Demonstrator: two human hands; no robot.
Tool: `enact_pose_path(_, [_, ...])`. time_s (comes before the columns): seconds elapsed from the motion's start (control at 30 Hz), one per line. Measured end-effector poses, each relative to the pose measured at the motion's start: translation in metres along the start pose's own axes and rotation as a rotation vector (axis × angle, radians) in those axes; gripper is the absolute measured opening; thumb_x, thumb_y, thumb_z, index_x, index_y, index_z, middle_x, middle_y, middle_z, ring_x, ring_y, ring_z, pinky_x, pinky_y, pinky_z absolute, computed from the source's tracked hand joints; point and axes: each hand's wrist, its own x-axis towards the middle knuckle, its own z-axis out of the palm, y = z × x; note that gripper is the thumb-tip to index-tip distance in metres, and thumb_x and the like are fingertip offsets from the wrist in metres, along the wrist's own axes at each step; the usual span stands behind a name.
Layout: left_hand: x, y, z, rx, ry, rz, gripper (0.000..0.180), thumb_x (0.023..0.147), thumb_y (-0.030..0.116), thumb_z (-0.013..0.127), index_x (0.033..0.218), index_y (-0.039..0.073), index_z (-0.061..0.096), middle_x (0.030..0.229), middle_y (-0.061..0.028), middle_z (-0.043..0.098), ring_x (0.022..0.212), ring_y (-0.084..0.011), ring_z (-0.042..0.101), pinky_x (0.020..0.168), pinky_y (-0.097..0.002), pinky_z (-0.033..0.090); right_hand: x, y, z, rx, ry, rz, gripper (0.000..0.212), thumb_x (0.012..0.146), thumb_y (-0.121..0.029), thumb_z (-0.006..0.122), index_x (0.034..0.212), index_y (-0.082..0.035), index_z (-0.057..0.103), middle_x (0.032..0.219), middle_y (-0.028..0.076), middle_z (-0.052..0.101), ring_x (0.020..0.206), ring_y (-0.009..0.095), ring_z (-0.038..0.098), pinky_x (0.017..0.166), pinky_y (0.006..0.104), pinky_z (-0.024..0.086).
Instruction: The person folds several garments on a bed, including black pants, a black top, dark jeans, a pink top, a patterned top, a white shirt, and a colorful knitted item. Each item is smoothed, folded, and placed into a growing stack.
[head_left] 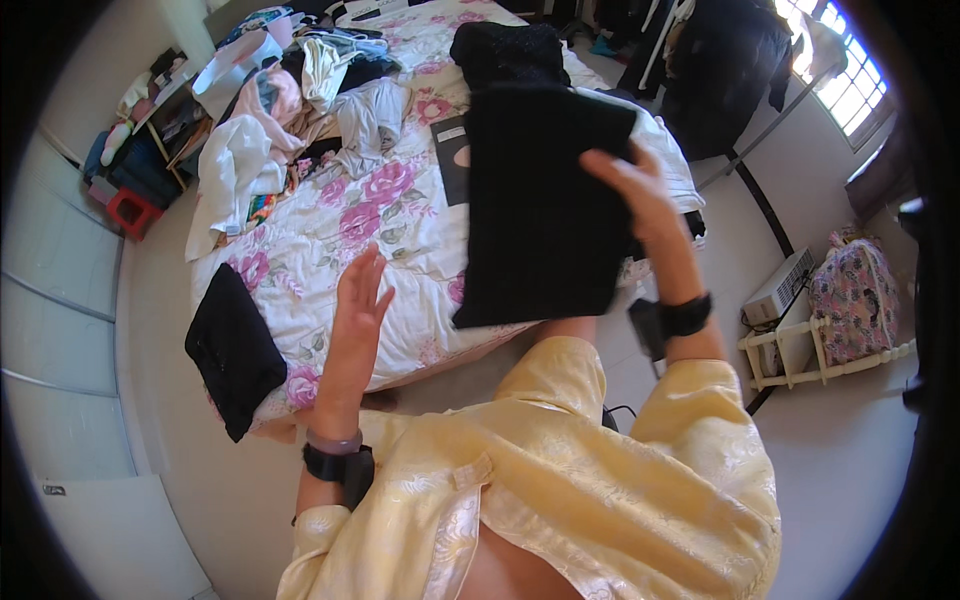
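A folded black garment (545, 215) hangs in front of me over the bed's near right side, its lower edge passing beyond the mattress. My right hand (645, 190) is closed on its right edge, one digit lying over the front face; the other fingers are blurred and partly hidden. To the left of the garment my left hand (362, 292) is raised, empty, with fingers stretched out. Another folded black garment (236, 350) rests at the bed's near left corner. Beyond the held garment lies a dark textured piece of cloth (508, 55).
A heap of mixed clothes (300, 100) covers the far left of the floral bedspread (385, 215). A flat dark package (452, 160) is partly hidden by the held garment. At right stand a cream rack (822, 365) and a patterned bag (855, 300); a red stool (132, 212) is at left.
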Motion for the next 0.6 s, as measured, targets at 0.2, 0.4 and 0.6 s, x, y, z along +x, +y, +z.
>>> enact_pose_path(0.2, [0.048,0.022,0.114,-0.210,-0.301,0.112,0.088,0.085,0.040,0.069,0.150,0.003,0.021,0.153,-0.0155,0.024,0.143,-0.0271,0.021,0.115,-0.0417,0.022,-0.017,-0.039,-0.031,-0.221,-0.034,-0.022,0.059,0.077,-0.024,0.081,0.125,-0.001,0.056,0.106,0.013,0.066,0.095,0.019,0.065,0.089,0.0300,0.053])
enact_pose_path(0.4, [0.095,0.068,0.173,-0.893,-0.201,-0.456,0.052,0.087,0.012,0.061,0.135,0.000,0.044,0.120,-0.0122,0.059,0.105,-0.0228,0.062,0.090,-0.0339,0.052,-0.042,-0.012,-0.095,0.284,-0.066,0.140,0.075,0.084,-0.029,0.075,0.143,-0.003,0.038,0.133,0.014,0.053,0.121,0.022,0.053,0.096,0.0293,0.048])
enact_pose_path(0.6, [0.204,0.020,0.235,-1.185,-0.352,-0.574,0.029,0.090,0.017,0.060,0.112,-0.001,0.062,0.108,-0.0113,0.067,0.097,-0.0225,0.066,0.090,-0.0364,0.055,-0.043,-0.018,-0.152,0.043,-0.024,-0.203,0.068,0.086,-0.020,0.073,0.142,-0.002,0.039,0.132,0.012,0.055,0.118,0.021,0.056,0.098,0.0302,0.047])
